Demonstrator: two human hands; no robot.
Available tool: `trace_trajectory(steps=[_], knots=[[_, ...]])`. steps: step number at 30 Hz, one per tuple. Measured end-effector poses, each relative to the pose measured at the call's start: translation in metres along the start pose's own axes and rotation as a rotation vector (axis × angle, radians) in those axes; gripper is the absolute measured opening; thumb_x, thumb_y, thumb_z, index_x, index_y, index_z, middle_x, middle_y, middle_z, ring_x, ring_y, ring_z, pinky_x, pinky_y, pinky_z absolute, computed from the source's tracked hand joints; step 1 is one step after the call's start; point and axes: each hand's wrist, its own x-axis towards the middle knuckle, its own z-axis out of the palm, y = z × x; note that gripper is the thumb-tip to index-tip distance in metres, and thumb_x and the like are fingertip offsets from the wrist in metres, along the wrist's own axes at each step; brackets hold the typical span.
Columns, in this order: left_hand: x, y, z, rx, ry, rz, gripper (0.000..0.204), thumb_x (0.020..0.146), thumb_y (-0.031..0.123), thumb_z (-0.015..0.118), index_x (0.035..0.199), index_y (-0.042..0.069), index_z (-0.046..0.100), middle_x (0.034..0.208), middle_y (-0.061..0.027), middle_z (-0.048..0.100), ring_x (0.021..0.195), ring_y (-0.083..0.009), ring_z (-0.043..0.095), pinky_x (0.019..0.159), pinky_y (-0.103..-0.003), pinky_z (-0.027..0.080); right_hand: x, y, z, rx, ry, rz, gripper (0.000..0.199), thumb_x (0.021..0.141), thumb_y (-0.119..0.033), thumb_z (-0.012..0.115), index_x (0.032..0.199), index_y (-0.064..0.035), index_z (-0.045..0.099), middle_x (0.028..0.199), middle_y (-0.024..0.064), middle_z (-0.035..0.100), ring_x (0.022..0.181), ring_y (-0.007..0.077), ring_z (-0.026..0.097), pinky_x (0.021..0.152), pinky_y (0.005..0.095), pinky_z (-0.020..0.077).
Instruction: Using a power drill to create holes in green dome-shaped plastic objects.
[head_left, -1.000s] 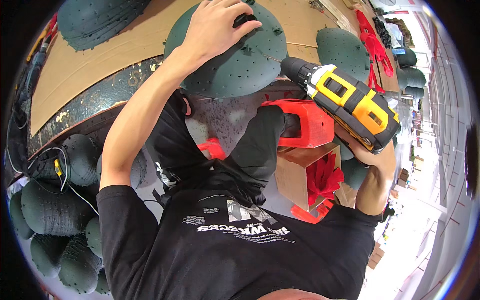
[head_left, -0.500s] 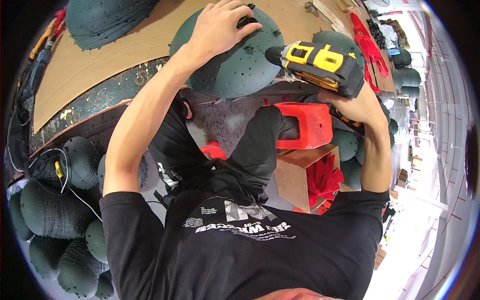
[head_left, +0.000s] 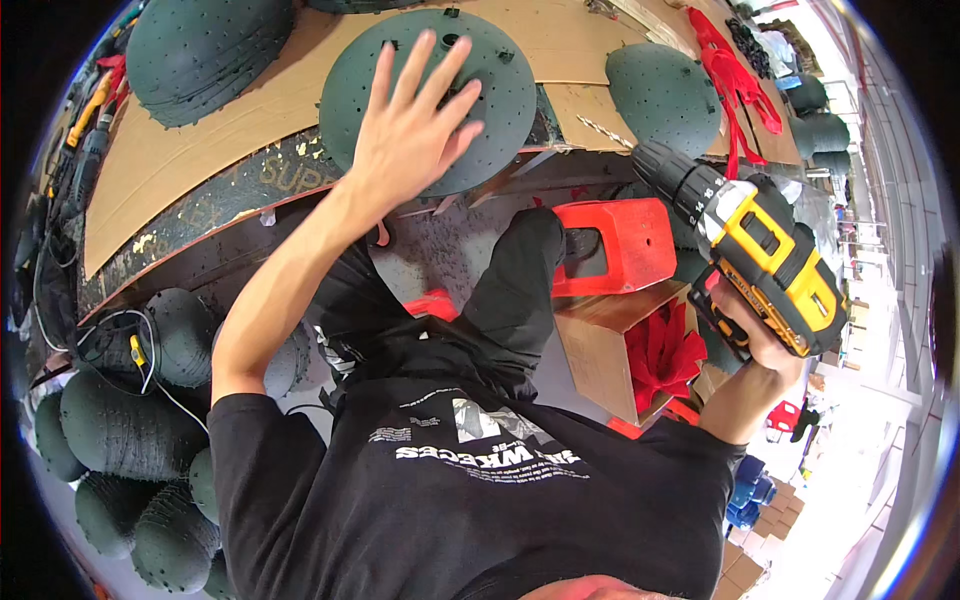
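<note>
A dark green dome [head_left: 505, 105] with many small holes and several short black pegs near its rim sits on the bench. My left hand [head_left: 412, 130] is spread over the dome's near side, fingers stretched out and holding nothing. Off to the right, my right hand [head_left: 752, 328] grips a yellow and black cordless drill [head_left: 765, 255] by its handle. Its long bit points up and left, apart from the dome. The bit's tip lies near a second green dome [head_left: 662, 98] to the right.
Cardboard [head_left: 215, 165] covers the bench. Stacked green domes [head_left: 205, 55] stand at the far left, and more domes [head_left: 135, 425] are piled below. A red stool [head_left: 640, 235] and a carton [head_left: 597, 350] holding red pieces are by my knee. Red straps [head_left: 738, 85] lie at the right.
The drill has swung away from the dome, right and toward me, so its bit now shows. My left hand has moved nearer and spread flat. The dome has shifted slightly left.
</note>
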Motion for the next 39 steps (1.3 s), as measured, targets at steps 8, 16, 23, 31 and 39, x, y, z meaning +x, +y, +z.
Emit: trace_trajectory(steps=[8, 16, 23, 31, 39], knots=[[-0.087, 0.010, -0.020, -0.449, -0.184, 0.244, 0.015, 0.075, 0.009, 0.078, 0.086, 0.010, 0.069, 0.109, -0.0055, 0.071, 0.109, -0.0264, 0.065, 0.099, -0.044, 0.049, -0.054, 0.046, 0.006, -0.313, -0.147, -0.240, 0.028, 0.075, 0.000, 0.071, 0.101, -0.0058, 0.078, 0.108, 0.0129, 0.073, 0.097, 0.0270, 0.071, 0.088, 0.0367, 0.0544], [-0.006, -0.001, -0.017, -0.014, -0.166, 0.134, 0.037, 0.078, 0.026, 0.079, 0.111, 0.013, 0.069, 0.148, -0.0100, 0.047, 0.137, -0.0359, 0.042, 0.113, -0.050, 0.033, -0.060, 0.062, 0.044, 0.294, 0.043, 0.106, 0.031, 0.075, 0.003, 0.080, 0.105, -0.0018, 0.073, 0.100, 0.0082, 0.075, 0.089, 0.0208, 0.073, 0.080, 0.0318, 0.0567], [-0.002, -0.004, -0.033, -0.238, -0.195, 0.033, 0.017, 0.078, 0.017, 0.079, 0.081, 0.007, 0.065, 0.089, -0.0060, 0.067, 0.089, -0.0258, 0.063, 0.087, -0.039, 0.051, -0.065, 0.061, 0.044, 0.326, 0.076, 0.045, 0.033, 0.072, 0.006, 0.080, 0.104, -0.0029, 0.074, 0.103, 0.0077, 0.075, 0.094, 0.0202, 0.073, 0.083, 0.0301, 0.0562], [-0.018, 0.004, -0.037, -0.176, -0.221, 0.231, 0.023, 0.077, 0.022, 0.079, 0.095, 0.010, 0.072, 0.115, -0.0060, 0.066, 0.113, -0.0259, 0.060, 0.106, -0.047, 0.044, -0.067, 0.063, 0.046, 0.053, 0.044, -0.061, 0.034, 0.071, 0.002, 0.081, 0.104, -0.0039, 0.075, 0.106, 0.0066, 0.075, 0.099, 0.0211, 0.072, 0.090, 0.0317, 0.0546], [0.071, -0.045, -0.005, 0.235, -0.238, -0.181, 0.046, 0.093, 0.048, 0.062, 0.077, 0.005, 0.069, 0.076, -0.0141, 0.067, 0.071, -0.0333, 0.065, 0.074, -0.042, 0.046, -0.054, 0.074, 0.057, 0.357, 0.028, -0.079, 0.037, 0.077, 0.007, 0.075, 0.112, 0.0030, 0.068, 0.105, 0.0122, 0.074, 0.093, 0.0193, 0.072, 0.083, 0.0316, 0.0566]])
